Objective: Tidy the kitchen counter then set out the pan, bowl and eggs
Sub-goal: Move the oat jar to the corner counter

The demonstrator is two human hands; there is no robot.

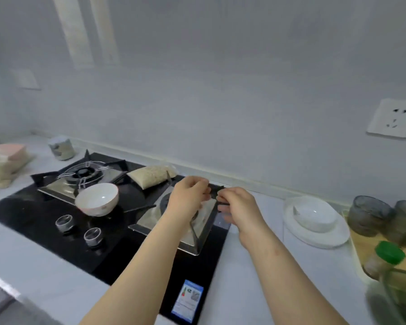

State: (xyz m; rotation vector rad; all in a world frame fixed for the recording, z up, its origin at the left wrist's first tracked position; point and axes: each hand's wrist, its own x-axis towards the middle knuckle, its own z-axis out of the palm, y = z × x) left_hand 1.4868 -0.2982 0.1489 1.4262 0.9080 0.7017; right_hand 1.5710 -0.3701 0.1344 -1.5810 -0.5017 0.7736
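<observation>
Two bare forearms (pixel 138 266) reach in from the bottom edge over a black glass gas hob (pixel 45 219). Their left hand (pixel 190 195) and right hand (pixel 238 207) meet above the right burner's steel tray (pixel 197 233). Both sets of fingertips are curled, pinching a thin black bar (pixel 215 193) whose long axis runs left to right between them; what it is cannot be told. A white ceramic bowl (pixel 96 199) sits mouth-up, slightly tilted, on the hob just in front of the left burner, well left of the hands.
</observation>
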